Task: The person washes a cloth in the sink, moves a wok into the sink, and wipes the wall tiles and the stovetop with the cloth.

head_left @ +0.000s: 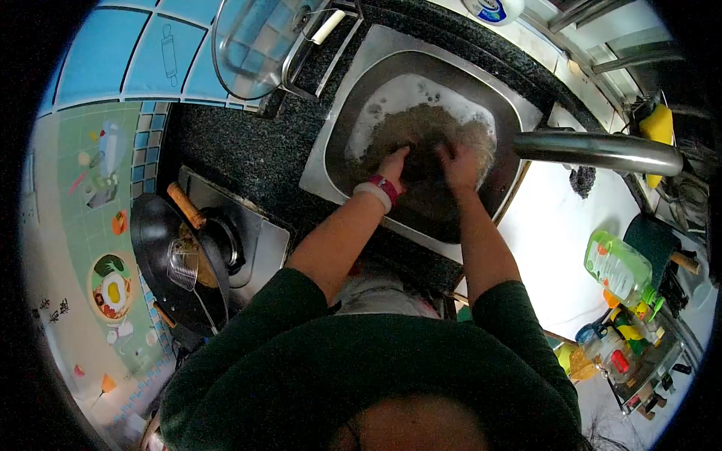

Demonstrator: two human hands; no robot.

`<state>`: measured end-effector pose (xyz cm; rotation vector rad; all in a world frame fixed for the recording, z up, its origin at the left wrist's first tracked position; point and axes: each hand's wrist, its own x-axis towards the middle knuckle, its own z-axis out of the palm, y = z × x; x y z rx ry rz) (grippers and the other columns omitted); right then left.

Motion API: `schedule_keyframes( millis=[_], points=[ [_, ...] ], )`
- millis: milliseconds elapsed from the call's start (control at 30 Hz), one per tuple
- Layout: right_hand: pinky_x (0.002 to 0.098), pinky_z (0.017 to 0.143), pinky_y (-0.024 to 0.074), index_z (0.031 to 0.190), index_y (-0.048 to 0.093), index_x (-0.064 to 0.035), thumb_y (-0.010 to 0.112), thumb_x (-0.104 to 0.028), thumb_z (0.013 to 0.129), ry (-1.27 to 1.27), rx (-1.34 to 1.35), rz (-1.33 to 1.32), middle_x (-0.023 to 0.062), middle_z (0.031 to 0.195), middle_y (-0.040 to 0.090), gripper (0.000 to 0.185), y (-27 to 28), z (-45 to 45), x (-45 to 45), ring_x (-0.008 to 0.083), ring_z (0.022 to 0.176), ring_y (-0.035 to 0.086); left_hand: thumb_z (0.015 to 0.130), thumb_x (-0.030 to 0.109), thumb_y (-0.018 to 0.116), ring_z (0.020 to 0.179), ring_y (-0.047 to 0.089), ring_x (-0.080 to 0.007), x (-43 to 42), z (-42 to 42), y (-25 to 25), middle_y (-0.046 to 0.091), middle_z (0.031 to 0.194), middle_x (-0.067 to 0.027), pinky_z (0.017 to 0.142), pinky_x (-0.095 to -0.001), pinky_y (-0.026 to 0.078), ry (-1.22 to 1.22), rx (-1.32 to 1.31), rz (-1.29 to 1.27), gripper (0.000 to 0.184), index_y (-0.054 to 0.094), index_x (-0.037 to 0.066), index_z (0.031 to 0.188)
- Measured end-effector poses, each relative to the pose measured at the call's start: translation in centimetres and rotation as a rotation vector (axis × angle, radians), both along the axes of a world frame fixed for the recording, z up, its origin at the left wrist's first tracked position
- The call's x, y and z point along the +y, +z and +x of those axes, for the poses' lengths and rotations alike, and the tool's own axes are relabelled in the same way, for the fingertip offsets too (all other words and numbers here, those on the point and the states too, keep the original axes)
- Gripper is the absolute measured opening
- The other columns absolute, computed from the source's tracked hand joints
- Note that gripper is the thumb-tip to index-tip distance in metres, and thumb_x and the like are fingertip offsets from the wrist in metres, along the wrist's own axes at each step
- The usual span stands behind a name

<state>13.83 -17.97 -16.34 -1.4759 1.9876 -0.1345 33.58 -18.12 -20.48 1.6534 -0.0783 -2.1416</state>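
Both hands reach into a steel sink (329,150) of murky brown water (421,124) with white suds (410,86) along its far side. My left hand (392,167), with a red band and a pale band at the wrist, dips in left of the middle. Its thumb shows, while the fingers vanish into the dark water. My right hand (460,165) is a short way to the right, fingers blurred and partly under the surface. Between the hands the water is very dark, and I cannot make out whether they grip anything there.
A metal faucet (594,150) juts over the sink's right edge. Left stands a black wok (162,263) holding a wire skimmer (183,264). A glass lid (252,49) leans at the back left. Green detergent (620,267) and a dark scrubber (582,180) are on the right.
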Motion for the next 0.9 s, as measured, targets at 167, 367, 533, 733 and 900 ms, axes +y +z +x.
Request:
schedule_keyframes(
  millis=[167, 367, 533, 733, 900],
  points=[
    [0.05, 0.097, 0.0485, 0.138, 0.05, -0.013, 0.077, -0.036, 0.082, 0.03, 0.106, 0.091, 0.0235, 0.133, 0.051, 0.066, -0.6, 1.2, 1.4, 0.0431, 0.114, 0.057, 0.092, 0.051, 0.06, 0.122, 0.055, -0.0338, 0.3, 0.2, -1.8, 0.059, 0.135, -0.0104, 0.099, -0.0615, 0.041, -0.038, -0.236, -0.035, 0.058, 0.056, 0.012, 0.135],
    [0.0458, 0.091, 0.0496, 0.123, 0.056, 0.0025, 0.079, -0.026, 0.08, -0.048, -0.35, -0.352, 0.0247, 0.121, 0.059, 0.056, -3.2, 4.7, 5.0, 0.038, 0.108, 0.061, 0.089, 0.054, 0.066, 0.141, 0.036, -0.0315, -0.5, -1.6, 5.5, 0.038, 0.154, -0.0115, 0.113, -0.0529, 0.034, 0.106, 0.367, -0.021, 0.079, 0.038, 0.014, 0.151],
    [0.0452, 0.097, 0.0468, 0.118, 0.064, 0.0068, 0.077, -0.041, 0.082, -0.381, -0.461, -0.14, 0.0279, 0.116, 0.066, 0.061, 6.0, 8.7, 5.9, 0.0396, 0.111, 0.063, 0.093, 0.045, 0.065, 0.13, 0.047, -0.0287, 0.1, -0.7, 4.1, 0.047, 0.146, -0.0103, 0.111, -0.0418, 0.039, -0.031, 0.265, -0.401, 0.068, 0.045, 0.006, 0.144],
    [0.0489, 0.085, 0.0521, 0.11, 0.07, 0.0043, 0.061, -0.062, 0.088, -0.317, -0.295, -0.224, 0.0315, 0.096, 0.068, 0.07, 6.8, 7.9, 2.7, 0.0467, 0.093, 0.066, 0.098, 0.035, 0.06, 0.135, 0.044, -0.0276, 0.4, -0.5, 5.9, 0.043, 0.15, -0.0146, 0.111, -0.0408, 0.038, -0.627, -0.126, -0.766, 0.061, 0.04, 0.003, 0.146],
    [0.0491, 0.078, 0.0534, 0.106, 0.073, -0.0007, 0.056, -0.061, 0.091, -0.208, -0.102, -0.383, 0.0272, 0.091, 0.07, 0.065, 3.3, 5.1, -0.7, 0.0456, 0.087, 0.067, 0.098, 0.034, 0.059, 0.136, 0.042, -0.0334, -1.6, -2.5, 7.2, 0.041, 0.15, -0.017, 0.111, -0.0537, 0.035, -0.134, -0.191, 0.069, 0.067, 0.03, 0.004, 0.151]
  ],
)
